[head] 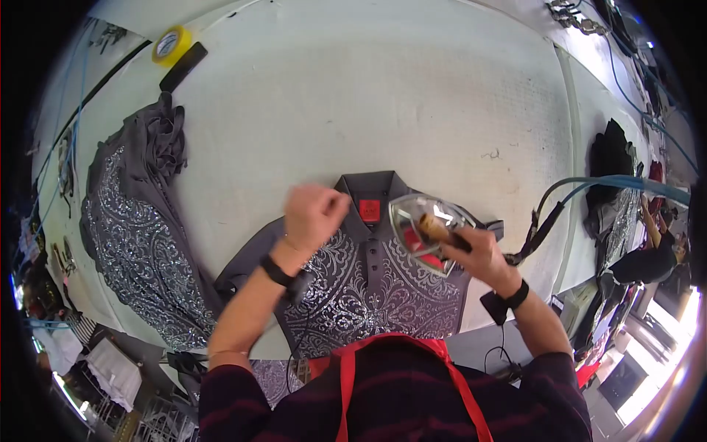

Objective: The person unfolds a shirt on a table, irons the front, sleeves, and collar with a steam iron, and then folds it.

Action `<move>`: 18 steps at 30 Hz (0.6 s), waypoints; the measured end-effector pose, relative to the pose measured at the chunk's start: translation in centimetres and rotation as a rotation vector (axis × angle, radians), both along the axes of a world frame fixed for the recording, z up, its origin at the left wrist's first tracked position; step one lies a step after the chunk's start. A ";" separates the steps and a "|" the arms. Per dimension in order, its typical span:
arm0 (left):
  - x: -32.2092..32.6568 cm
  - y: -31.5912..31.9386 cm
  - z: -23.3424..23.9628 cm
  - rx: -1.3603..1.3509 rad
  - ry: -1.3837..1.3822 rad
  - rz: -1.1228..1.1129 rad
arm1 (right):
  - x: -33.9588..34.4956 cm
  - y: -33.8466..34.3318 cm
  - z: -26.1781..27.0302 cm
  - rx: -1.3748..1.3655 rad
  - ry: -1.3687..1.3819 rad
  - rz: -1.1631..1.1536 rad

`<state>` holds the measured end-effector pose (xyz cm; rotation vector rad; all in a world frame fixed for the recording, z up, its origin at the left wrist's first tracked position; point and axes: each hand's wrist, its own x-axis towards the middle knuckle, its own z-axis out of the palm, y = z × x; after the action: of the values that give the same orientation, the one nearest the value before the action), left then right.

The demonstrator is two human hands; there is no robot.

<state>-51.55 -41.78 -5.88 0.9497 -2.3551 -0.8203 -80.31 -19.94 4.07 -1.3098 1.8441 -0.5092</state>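
Observation:
A grey polo shirt (371, 287) with a glittering silver scroll pattern lies front up before me, its collar at the far end and a red label (369, 210) inside the neck. My right hand (486, 257) grips the brown handle of a steam iron (414, 221), which is over the shirt's right shoulder and chest; whether its plate touches the cloth cannot be seen. Motion-blurred, my left hand (316, 215) is at the left side of the collar with its fingers curled. Whether it pinches any cloth is unclear.
A heap of similar grey patterned garments (149, 237) lies at left. Yellow tape (172, 46) and a dark flat object (184, 67) are at the table's (359, 110) far left. Blue hoses (635, 185) reach the iron from the right, past dark garments (610, 171). Another person (652, 257) is at far right.

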 end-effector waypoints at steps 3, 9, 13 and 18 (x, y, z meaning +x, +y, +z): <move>-1.6 6.4 -2.1 0.034 -0.040 -0.006 | -0.5 -4.6 -0.9 -0.034 -0.005 -0.008; -4.0 10.8 -4.5 0.316 -0.238 0.205 | -0.9 -10.7 -4.7 -0.139 0.014 0.070; -5.0 11.2 -3.7 0.451 -0.247 0.278 | -0.6 -12.1 -5.5 -0.195 0.008 0.103; -4.6 11.3 -4.8 0.584 -0.161 0.292 | -0.8 -12.1 -5.7 -0.241 0.011 0.107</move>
<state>-56.15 -30.50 -10.72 1.5999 -2.0529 -1.3826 -81.12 -32.03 -1.67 -1.5649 1.7508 -0.6838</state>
